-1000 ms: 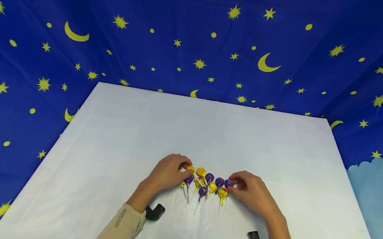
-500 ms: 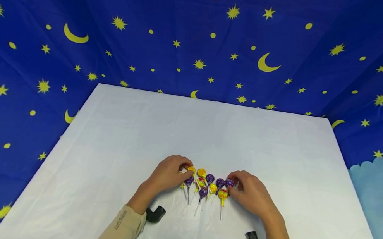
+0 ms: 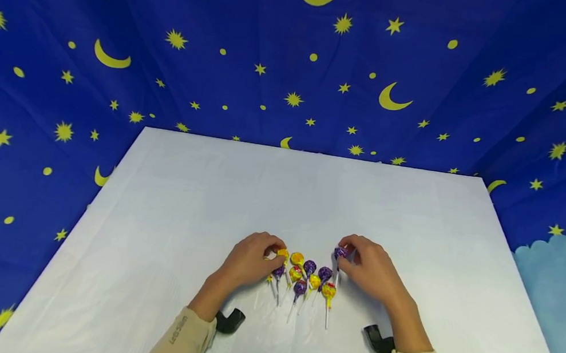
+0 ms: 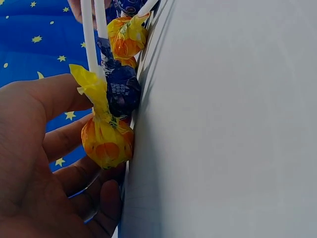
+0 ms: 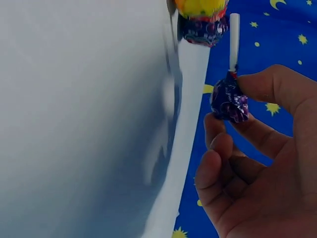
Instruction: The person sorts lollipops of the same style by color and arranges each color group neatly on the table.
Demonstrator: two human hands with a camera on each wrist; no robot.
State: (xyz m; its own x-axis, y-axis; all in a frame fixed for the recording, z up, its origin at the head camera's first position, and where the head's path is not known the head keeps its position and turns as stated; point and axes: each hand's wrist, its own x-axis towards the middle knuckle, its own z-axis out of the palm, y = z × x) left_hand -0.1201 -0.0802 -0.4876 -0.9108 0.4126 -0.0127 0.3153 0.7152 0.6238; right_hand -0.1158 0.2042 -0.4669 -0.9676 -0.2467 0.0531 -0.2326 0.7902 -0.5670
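Note:
Between my right thumb and fingers a purple-wrapped lollipop point(image 5: 229, 99) is pinched, its white stick pointing up in the right wrist view and apart from the table. In the head view my right hand point(image 3: 371, 269) is at the right of the lollipop group. At the group's left, my left hand point(image 3: 252, 258) has curled thumb and fingers around a yellow lollipop point(image 3: 283, 253). A purple lollipop point(image 4: 121, 91) and another yellow one point(image 4: 107, 144) lie close by that hand and partly hide its fingertips. Several more lollipops, such as a yellow one point(image 3: 297, 258), lie between the hands.
The lollipops lie on a white table point(image 3: 311, 202). A blue cloth point(image 3: 251, 81) with yellow stars and moons hangs behind and at the sides. Black curved pieces, the left one point(image 3: 230, 321) and the right one point(image 3: 378, 340), sit by the wrists.
My right hand has moved away from me, lifting the purple lollipop away from the others at the group's right. My left hand has stayed nearly still.

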